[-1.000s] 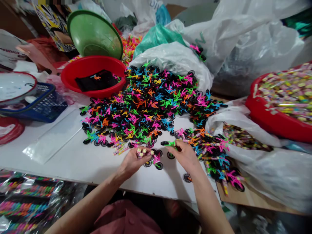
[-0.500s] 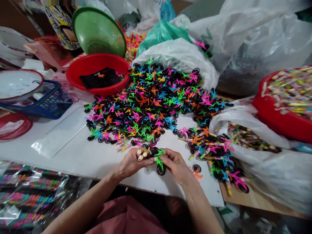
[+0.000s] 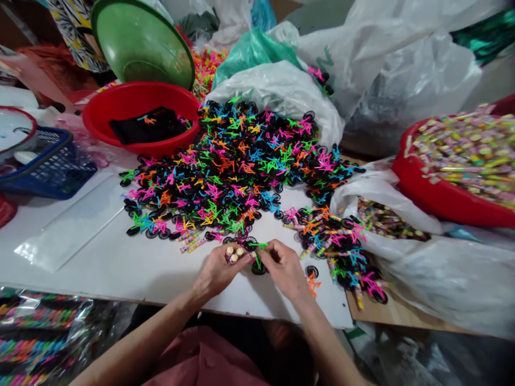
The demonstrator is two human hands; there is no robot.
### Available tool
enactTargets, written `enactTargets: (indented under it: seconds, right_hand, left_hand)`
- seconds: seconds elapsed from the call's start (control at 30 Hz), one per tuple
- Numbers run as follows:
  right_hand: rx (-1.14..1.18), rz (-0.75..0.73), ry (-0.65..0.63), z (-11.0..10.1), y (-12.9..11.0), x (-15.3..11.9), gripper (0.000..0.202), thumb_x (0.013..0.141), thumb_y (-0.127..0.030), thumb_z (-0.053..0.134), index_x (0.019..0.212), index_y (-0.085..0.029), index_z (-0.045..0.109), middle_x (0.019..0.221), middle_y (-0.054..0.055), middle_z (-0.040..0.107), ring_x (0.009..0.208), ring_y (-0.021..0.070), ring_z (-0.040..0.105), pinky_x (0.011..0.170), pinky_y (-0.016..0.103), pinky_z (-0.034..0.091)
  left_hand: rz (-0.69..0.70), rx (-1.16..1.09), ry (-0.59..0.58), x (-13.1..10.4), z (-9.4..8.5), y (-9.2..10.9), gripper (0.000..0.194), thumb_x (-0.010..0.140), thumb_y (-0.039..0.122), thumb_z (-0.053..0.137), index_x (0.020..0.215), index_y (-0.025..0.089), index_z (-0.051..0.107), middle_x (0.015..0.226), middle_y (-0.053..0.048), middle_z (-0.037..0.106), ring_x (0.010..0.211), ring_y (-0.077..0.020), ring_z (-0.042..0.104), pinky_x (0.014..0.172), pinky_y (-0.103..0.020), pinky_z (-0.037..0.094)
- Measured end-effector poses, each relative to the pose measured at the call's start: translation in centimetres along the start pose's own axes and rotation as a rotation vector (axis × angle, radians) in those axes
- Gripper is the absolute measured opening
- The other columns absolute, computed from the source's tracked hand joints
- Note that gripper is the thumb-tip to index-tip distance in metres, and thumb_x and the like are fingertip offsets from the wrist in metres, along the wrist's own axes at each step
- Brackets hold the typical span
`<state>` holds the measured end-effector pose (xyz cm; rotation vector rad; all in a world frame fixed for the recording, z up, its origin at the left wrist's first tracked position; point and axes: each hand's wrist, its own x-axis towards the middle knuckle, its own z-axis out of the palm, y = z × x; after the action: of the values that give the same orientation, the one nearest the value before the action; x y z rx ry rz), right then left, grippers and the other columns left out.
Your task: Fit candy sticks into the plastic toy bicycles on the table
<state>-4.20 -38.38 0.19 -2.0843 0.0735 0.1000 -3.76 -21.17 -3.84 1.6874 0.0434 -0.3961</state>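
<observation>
White table (image 3: pixel 104 262), six o'clock-ish: sticks (image 3: pixel 233 254) are clutched in left hand (image 3: pixel 217 268), green bike (image 3: pixel 258 264) pinched by right hand (image 3: pixel 285 268), probably being joined, so steadiness is needed.

Sticks (image 3: pixel 233 258) — mostly hidden by left hand (image 3: pixel 217 272); green basin (image 3: pixel 140 45) — top cut off

Green toy bike (image 3: pixel 258 266) in right hand (image 3: pixel 285 269)

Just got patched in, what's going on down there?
A person works at a white table with both hands. The left hand holds a small bundle of pale-ended sticks; the right hand grips a green toy bicycle right beside it. A big pile of colourful toy bicycles lies beyond them, and a smaller heap, mixed with sticks, lies to the right.
</observation>
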Motion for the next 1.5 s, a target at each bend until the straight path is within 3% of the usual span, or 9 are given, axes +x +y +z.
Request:
enactTargets:
  seconds: [0.13,0.23,0.4,0.5,0.77,0.9,1.0,1.17,1.5]
  right_hand:
    - [-0.492,-0.096,0.205,-10.2,-0.8,1.8,0.024,0.078,-0.042,0.052,0.079,-0.021,0.063,0.071,0.004,0.061,0.066,0.0196,0.055,0.060,0.030,0.041]
    - [-0.845,-0.154,0.435,-13.0,-0.9,5.8,0.025,0.074,-0.034,0.058,0.090,-0.016,0.064,0.094,0.015,0.061,0.092,0.0303,0.054,0.081,0.043,0.039]
    - [-0.546,-0.117,0.177,-4.6,1.6,14.7,0.034,0.069,-0.019,0.059,0.103,-0.013,0.061,0.093,0.013,0.063,0.090,0.0257,0.057,0.077,0.036,0.042]
    - [-0.445,-0.102,0.158,-1.2,3.0,16.7,0.028,0.068,-0.023,0.061,0.095,-0.015,0.062,0.078,0.006,0.064,0.073,0.0205,0.060,0.066,0.031,0.045]
    - [0.115,-0.116,0.223,1.7,-0.5,6.2,0.029,0.071,-0.033,0.061,0.096,-0.019,0.055,0.080,0.001,0.061,0.069,0.0156,0.057,0.066,0.028,0.047]
    - [0.251,-0.042,-0.007,4.6,-1.2,3.4,0.031,0.074,-0.030,0.059,0.103,-0.019,0.056,0.072,-0.001,0.057,0.063,0.0140,0.053,0.059,0.026,0.045]
    - [0.171,-0.060,-0.228,4.3,-0.9,3.9,0.017,0.075,-0.033,0.058,0.082,-0.018,0.063,0.062,-0.002,0.054,0.057,0.0136,0.050,0.054,0.025,0.040]
    - [0.093,-0.130,-0.024,1.4,-2.1,4.1,0.021,0.078,-0.036,0.056,0.090,-0.020,0.062,0.074,0.001,0.061,0.066,0.0158,0.054,0.060,0.026,0.042]
    - [0.420,0.021,-0.165,1.2,-1.5,1.3,0.022,0.073,-0.035,0.062,0.089,-0.020,0.061,0.057,-0.006,0.045,0.052,0.0091,0.040,0.049,0.021,0.034]
  left_hand:
    - [-0.016,0.035,0.013,0.8,-0.7,0.5,0.029,0.071,0.037,0.065,0.088,0.013,0.065,0.066,-0.001,0.060,0.058,-0.0108,0.049,0.054,-0.021,0.037]
    - [-0.041,0.022,0.012,0.9,-0.6,0.3,0.032,0.070,0.034,0.066,0.095,0.014,0.065,0.073,-0.002,0.063,0.064,-0.0126,0.053,0.059,-0.022,0.040]
    - [-0.074,-0.082,-0.037,0.5,-0.4,0.7,0.031,0.068,0.031,0.069,0.094,0.014,0.065,0.071,-0.002,0.062,0.061,-0.0100,0.050,0.056,-0.021,0.037]
    - [-0.091,-0.229,0.019,0.9,-1.6,1.2,0.033,0.068,0.033,0.070,0.092,0.013,0.062,0.063,0.001,0.057,0.051,-0.0063,0.042,0.048,-0.019,0.032]
    - [-0.026,-0.642,0.198,4.4,-1.2,2.6,0.038,0.066,0.040,0.071,0.087,0.014,0.054,0.059,0.004,0.049,0.047,-0.0048,0.041,0.041,-0.017,0.025]
    - [0.053,-0.408,0.252,3.9,-2.1,2.6,0.032,0.062,0.034,0.074,0.081,0.015,0.055,0.061,0.005,0.049,0.051,-0.0056,0.044,0.046,-0.018,0.032]
    - [0.107,-0.194,0.210,2.7,-3.6,2.3,0.029,0.066,0.034,0.071,0.083,0.014,0.059,0.061,0.004,0.052,0.054,-0.0074,0.046,0.051,-0.020,0.035]
    - [0.062,-0.208,0.145,1.2,-4.1,2.0,0.033,0.074,0.042,0.064,0.089,0.012,0.062,0.059,0.002,0.052,0.051,-0.0067,0.041,0.049,-0.020,0.032]
    - [0.014,-0.391,-0.186,0.3,-2.7,2.3,0.029,0.069,0.036,0.071,0.082,0.011,0.061,0.056,0.004,0.047,0.048,-0.0050,0.037,0.046,-0.019,0.027]
